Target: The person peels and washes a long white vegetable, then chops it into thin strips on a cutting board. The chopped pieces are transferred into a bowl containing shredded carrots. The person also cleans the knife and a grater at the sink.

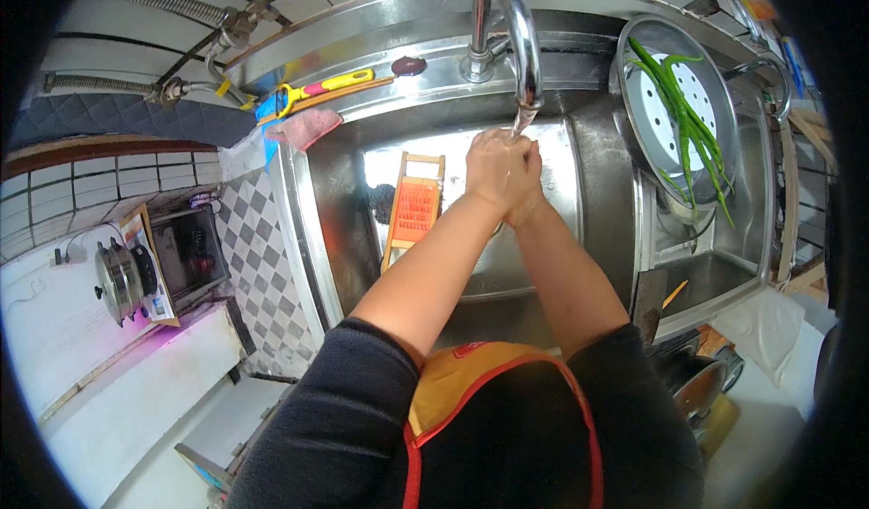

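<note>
My left hand (490,164) and my right hand (528,182) are pressed together under the chrome faucet (528,54). A stream of water (523,121) runs onto them. The fingers are folded in, and whether anything lies between the palms is hidden. Both hands are above the stainless steel sink (489,295). To their left, inside the sink, a wooden-framed grater with an orange plate (415,205) leans at a slant. A black scouring pad (381,202) is partly behind the grater.
Long green peppers (679,112) lie in a metal bowl with a white perforated insert (703,91), at right. A yellow-handled peeler (333,83), wooden sticks (366,87), a pink sponge (305,127) and a dark oval object (409,66) sit along the sink's back ledge.
</note>
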